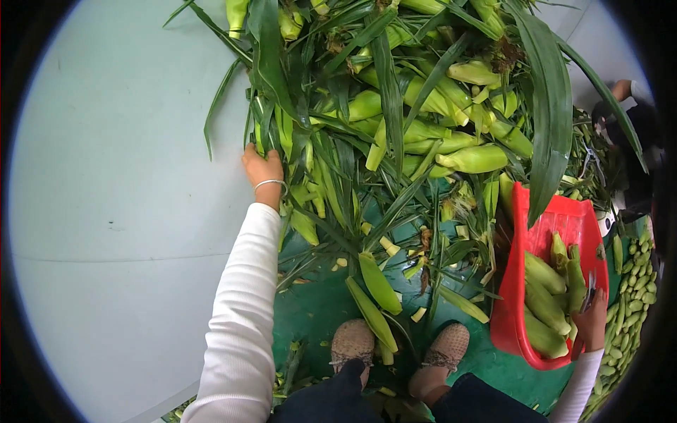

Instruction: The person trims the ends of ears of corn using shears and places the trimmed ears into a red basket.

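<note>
Reaching into a large heap of green corn ears and long leaves that fills the view from twelve to three o'clock, a seated person stretches the left hand, a thin bracelet at the wrist, to the pile's edge at about ten o'clock; the fingers are buried among the leaves, so whether they are apart or closed cannot be told. At four o'clock a red plastic basket holds several trimmed ears, and the right hand is closed on its rim beside what looks like a small blade. Gripping one ear near its base, clear of tangled leaves, would likely free it cleanly. Two loose ears lie by the shoes at six o'clock.
</note>
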The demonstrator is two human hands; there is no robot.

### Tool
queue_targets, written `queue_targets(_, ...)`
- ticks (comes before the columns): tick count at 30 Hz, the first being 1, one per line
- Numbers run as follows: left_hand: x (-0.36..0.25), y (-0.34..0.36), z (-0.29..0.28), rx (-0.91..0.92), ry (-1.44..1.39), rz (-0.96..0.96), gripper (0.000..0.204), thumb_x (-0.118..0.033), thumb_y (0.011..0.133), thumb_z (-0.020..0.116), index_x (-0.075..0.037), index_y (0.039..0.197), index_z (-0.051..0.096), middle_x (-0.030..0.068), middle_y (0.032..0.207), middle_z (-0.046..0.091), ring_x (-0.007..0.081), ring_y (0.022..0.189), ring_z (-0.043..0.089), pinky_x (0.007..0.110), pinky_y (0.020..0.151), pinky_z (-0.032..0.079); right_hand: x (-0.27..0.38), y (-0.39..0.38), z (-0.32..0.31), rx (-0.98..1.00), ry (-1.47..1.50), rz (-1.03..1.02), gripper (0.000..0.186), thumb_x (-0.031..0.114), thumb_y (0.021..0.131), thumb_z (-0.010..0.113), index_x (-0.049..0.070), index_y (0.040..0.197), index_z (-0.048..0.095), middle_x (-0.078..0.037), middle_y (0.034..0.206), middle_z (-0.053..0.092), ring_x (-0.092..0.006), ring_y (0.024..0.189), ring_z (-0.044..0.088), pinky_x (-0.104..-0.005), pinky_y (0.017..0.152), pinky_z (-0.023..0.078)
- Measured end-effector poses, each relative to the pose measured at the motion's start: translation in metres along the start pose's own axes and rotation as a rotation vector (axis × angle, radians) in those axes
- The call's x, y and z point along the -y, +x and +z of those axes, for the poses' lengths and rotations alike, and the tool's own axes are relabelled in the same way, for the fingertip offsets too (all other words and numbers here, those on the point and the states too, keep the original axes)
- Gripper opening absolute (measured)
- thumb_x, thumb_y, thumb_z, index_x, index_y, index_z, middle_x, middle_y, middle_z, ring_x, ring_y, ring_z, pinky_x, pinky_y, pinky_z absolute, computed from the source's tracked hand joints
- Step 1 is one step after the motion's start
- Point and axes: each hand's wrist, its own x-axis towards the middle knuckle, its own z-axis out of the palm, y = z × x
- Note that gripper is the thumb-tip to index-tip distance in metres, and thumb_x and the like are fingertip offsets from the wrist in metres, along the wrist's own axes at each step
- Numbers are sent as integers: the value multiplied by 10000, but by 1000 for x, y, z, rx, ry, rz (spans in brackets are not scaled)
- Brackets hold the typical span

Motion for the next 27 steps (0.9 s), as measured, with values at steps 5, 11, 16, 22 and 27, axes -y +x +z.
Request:
queue_targets(5,-23,-7,-11,166,331,19,721,-283,675,765,37,1230,434,246,1034,537,389,1010,522,397,925,424,120,4,-58,45,459,88,603,2,632,701,-26,1175,440,-198,1030,545,-360,965,534,-385,873,423)
queue_targets(11,-6,-9,-37,438,-673,-298,607,-141,751,749,56,1154,340,155,993,595,212,855,607,302,734,509,205,-11,-71,232,579,-155,648,62,604,747,-25,1176,455,-224,948,574,-384,911,575,-402,813,462)
queue_targets(16,-14,-32,-59,929,-342,-266,555,-184,735,794,45,1146,500,115,990,645,213,857,637,336,781,519,241,-29,-55,435,636,-344,646,118,613,743,-30,1174,458,-237,952,568,-418,871,579,-426,778,480)
queue_targets(22,-29,-133,-81,841,-1195,-719,506,-350,886,609,-22,1248,476,129,1093,599,280,984,598,419,857,512,276,-42,-39,696,826,-429,638,116,655,723,-5,1211,435,-181,988,620,-342,899,627,-379,789,493)
queue_targets(27,-72,-175,-123,951,-1696,-942,503,-379,926,511,-14,1269,470,149,1174,580,331,1086,555,472,955,449,299,-58,-22,879,1011,-580,562,109,700,648,-60,1184,419,-259,940,564,-406,876,588,-425,764,476)
